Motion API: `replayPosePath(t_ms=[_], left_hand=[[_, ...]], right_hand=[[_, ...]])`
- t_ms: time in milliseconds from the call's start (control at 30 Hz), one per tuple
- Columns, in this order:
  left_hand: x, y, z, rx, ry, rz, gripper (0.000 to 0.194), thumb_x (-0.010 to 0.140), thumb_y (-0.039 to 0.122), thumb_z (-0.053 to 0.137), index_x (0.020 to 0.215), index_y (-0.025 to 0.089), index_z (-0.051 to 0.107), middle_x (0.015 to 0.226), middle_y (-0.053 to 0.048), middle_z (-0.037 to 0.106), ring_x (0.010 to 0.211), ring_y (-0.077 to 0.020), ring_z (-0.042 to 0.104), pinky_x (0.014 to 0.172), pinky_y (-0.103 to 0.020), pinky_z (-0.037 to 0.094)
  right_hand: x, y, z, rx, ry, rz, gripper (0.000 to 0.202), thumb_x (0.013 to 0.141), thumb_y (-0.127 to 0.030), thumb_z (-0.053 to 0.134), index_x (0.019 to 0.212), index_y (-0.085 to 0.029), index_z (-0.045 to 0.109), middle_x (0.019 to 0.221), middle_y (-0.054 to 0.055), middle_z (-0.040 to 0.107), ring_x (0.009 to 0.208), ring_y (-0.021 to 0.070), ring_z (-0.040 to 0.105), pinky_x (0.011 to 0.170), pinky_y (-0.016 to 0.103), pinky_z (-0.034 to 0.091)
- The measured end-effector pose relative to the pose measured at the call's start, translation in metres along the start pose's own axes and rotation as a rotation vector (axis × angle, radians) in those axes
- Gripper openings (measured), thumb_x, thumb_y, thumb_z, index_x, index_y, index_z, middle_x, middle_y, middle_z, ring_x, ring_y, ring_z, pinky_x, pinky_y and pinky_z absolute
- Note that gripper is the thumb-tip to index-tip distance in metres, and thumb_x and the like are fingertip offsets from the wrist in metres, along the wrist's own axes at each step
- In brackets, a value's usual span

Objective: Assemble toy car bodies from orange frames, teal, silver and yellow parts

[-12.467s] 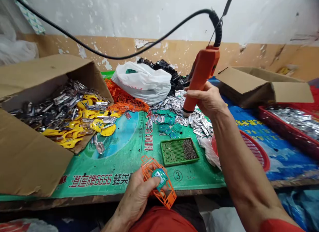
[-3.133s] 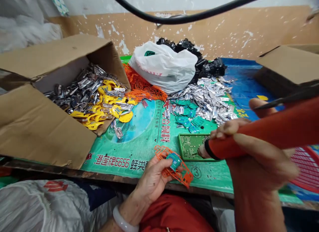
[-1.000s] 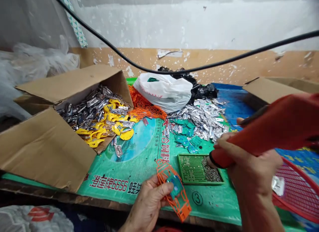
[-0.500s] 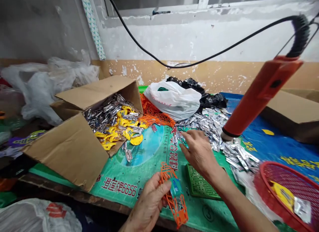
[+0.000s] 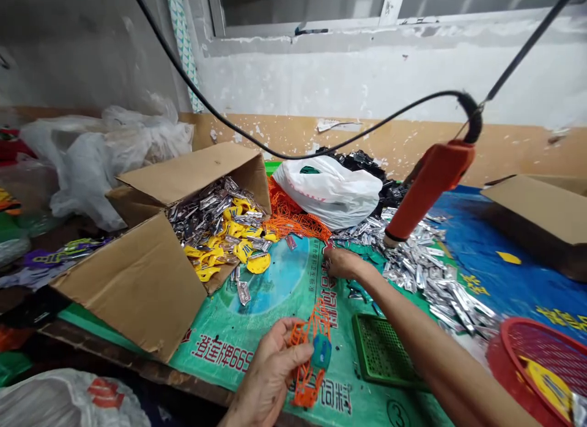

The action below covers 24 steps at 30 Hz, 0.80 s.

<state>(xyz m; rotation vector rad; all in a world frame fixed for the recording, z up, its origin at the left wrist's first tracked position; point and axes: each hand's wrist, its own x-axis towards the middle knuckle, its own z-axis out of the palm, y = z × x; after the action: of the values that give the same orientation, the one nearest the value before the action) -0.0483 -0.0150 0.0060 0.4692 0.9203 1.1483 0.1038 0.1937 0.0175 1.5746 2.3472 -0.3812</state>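
Observation:
Low in the middle, my left hand [image 5: 270,369] grips an orange plastic lattice piece [image 5: 306,387] between thumb and fingers. A teal-blue part [image 5: 322,352] sits on that piece, beside my thumb tip. My right hand [image 5: 342,263] reaches forward to the near left edge of the silver metal pieces [image 5: 424,271], close to the orange lattice heap [image 5: 298,224]. Its fingers are curled down at the mat, and what they hold, if anything, is hidden. Small teal pieces [image 5: 360,290] lie just below that wrist.
An orange-red cylindrical tool [image 5: 426,191] hangs on a black cable over the silver pile. At left, a tipped cardboard box [image 5: 137,286] spills metal and yellow pieces. A green perforated tray [image 5: 385,350] lies under my right forearm, with a red basket [image 5: 513,378] at right. A white bag [image 5: 332,191] stands behind.
My right hand has moved forward and left, and its fingers have curled down at the mat. My left hand has turned the orange piece slightly. The view has shifted, and the hanging tool appears further left.

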Motion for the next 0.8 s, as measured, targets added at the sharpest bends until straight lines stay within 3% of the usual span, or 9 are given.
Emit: replayPosePath(t_ms=[200,433,800], left_hand=[[0.005,-0.001,-0.007,-0.063,-0.035,0.012,0.027,0.072,0.020,0.075,0.096,0.014,0.064,0.092,-0.007,0.071,0.078,-0.0171,0.066,0.074,-0.028,0.052],[0.005,-0.003,-0.007,-0.135,0.023,0.025,0.026,0.069,0.018,0.076,0.093,0.012,0.069,0.087,-0.007,0.073,0.075,-0.0152,0.066,0.075,-0.026,0.052],[0.003,-0.008,-0.007,-0.118,0.086,0.089,0.026,0.061,0.022,0.083,0.083,0.015,0.071,0.082,-0.003,0.072,0.072,-0.0123,0.063,0.071,-0.022,0.050]], right_hand=[[0.002,0.002,0.000,0.025,-0.043,0.018,0.029,0.090,-0.032,0.057,0.113,-0.015,0.058,0.111,0.007,0.061,0.097,0.0187,0.061,0.083,0.039,0.053],[-0.003,0.003,0.015,0.067,0.079,0.040,0.034,0.090,-0.033,0.056,0.119,-0.016,0.055,0.121,0.009,0.056,0.104,0.0211,0.059,0.087,0.042,0.051],[-0.003,-0.012,0.015,0.059,0.081,0.078,0.032,0.089,-0.032,0.058,0.115,-0.014,0.057,0.118,0.010,0.058,0.102,0.0206,0.060,0.086,0.040,0.052]])
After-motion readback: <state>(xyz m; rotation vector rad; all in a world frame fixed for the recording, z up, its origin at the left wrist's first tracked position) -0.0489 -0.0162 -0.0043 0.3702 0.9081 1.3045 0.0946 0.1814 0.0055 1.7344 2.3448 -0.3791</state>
